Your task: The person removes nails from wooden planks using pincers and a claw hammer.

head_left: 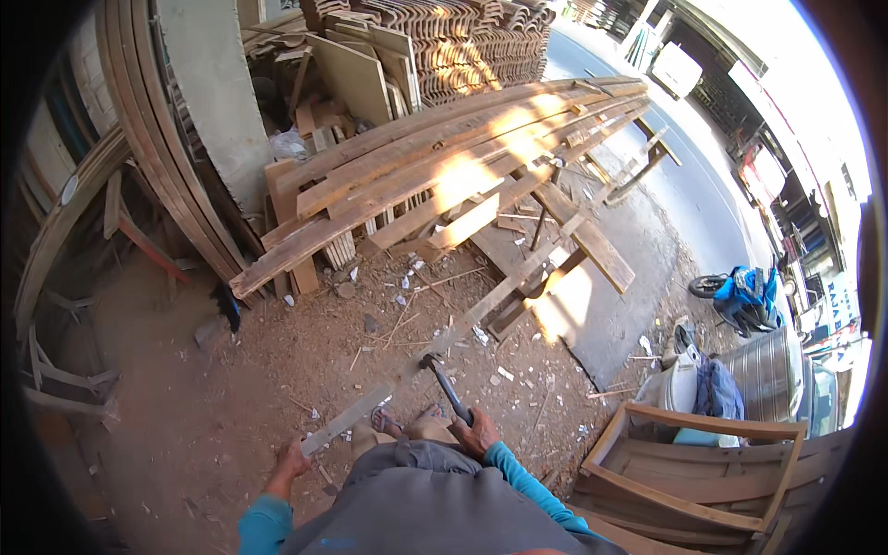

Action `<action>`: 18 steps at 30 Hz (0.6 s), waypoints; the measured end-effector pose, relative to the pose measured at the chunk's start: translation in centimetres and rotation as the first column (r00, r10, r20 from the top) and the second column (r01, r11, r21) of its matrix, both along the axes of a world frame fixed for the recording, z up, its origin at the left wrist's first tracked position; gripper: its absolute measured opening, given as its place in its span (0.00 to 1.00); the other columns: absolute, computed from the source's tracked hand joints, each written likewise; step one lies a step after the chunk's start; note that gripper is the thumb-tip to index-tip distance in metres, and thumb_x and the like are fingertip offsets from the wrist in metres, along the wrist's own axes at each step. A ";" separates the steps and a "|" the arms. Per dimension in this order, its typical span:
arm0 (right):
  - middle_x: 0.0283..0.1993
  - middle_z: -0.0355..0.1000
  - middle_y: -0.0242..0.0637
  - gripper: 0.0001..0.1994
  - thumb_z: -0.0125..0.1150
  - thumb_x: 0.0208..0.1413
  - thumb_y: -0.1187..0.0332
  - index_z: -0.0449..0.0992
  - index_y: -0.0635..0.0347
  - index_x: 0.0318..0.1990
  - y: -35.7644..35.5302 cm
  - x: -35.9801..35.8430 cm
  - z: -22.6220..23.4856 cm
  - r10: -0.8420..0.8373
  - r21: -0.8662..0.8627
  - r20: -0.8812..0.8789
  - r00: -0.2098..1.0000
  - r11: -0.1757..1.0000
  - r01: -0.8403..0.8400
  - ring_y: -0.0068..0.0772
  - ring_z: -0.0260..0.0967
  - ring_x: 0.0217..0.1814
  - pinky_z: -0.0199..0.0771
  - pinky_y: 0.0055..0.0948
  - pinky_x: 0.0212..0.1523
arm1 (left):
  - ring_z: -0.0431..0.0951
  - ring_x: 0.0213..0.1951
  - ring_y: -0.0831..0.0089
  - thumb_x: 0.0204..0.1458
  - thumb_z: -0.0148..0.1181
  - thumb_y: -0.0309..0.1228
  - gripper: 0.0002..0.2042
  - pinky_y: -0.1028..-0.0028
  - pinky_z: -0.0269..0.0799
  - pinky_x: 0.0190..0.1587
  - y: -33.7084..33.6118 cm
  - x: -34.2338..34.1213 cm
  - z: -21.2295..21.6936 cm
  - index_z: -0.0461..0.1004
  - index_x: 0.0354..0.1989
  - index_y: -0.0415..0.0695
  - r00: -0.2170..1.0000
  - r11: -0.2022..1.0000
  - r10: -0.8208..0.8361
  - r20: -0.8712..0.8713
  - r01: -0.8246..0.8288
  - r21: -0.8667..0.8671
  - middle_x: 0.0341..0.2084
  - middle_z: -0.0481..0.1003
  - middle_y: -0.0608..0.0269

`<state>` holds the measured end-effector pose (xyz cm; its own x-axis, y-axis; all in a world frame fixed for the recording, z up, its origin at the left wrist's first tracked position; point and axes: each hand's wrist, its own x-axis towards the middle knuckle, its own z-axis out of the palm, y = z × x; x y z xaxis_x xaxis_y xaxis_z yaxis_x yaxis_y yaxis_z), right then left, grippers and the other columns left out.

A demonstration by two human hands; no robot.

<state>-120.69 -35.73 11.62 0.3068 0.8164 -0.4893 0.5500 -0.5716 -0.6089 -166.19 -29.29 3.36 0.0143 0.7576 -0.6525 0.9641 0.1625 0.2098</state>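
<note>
My left hand [290, 460] is closed round the near end of a long, narrow wooden strip [348, 419]. From there the strip seems to run up and to the right, away from me, toward the planks at the trestle; its middle is blurred. In my right hand [475, 435] is a hammer [448, 385], gripped by its dark handle. The hammer's head is at the strip's middle; whether the two touch I cannot tell. Below both hands the ground is brown dirt strewn with wood chips and scraps.
Long planks [416, 190] lie stacked ahead, behind short boards [599, 254] on a stand. Stacked roof tiles [453, 51] rise behind. Curved timbers [153, 139] lean at left. At right are a wooden frame [689, 513], a metal drum [766, 375] and a blue motorcycle [746, 298] beside the road.
</note>
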 end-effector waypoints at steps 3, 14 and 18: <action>0.37 0.74 0.58 0.27 0.60 0.55 0.46 0.73 0.67 0.43 0.6 0.9 -0.3 -0.019 -0.020 -0.042 0.999 1.000 0.018 0.55 0.74 0.41 0.71 0.46 0.43 | 0.77 0.53 0.50 0.42 0.74 0.44 0.29 0.56 0.73 0.55 1.3 -0.5 -1.2 0.74 0.54 0.46 0.998 0.999 0.014 0.060 -0.012 -0.041 0.49 0.78 0.47; 0.43 0.75 0.61 0.26 0.59 0.57 0.47 0.73 0.67 0.45 3.8 3.4 -0.5 0.224 -0.126 0.010 0.974 0.967 -0.221 0.61 0.74 0.48 0.73 0.50 0.48 | 0.78 0.53 0.51 0.41 0.74 0.49 0.30 0.58 0.73 0.55 0.7 -4.1 -9.0 0.76 0.52 0.47 0.995 0.998 0.043 0.087 -0.046 0.031 0.48 0.78 0.47; 0.42 0.75 0.59 0.28 0.57 0.58 0.43 0.74 0.64 0.45 2.9 3.2 -3.7 0.239 -0.078 -0.010 0.971 0.968 -0.239 0.58 0.75 0.47 0.73 0.48 0.47 | 0.77 0.53 0.51 0.41 0.74 0.47 0.31 0.58 0.73 0.55 0.7 -4.8 -10.2 0.75 0.55 0.49 0.980 0.999 -0.017 0.198 0.024 -0.033 0.49 0.78 0.48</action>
<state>-117.50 -32.84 7.95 0.1068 0.8252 -0.5547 0.6765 -0.4692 -0.5677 -171.01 -28.63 -6.85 0.1610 0.7328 -0.6611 0.9073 0.1538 0.3914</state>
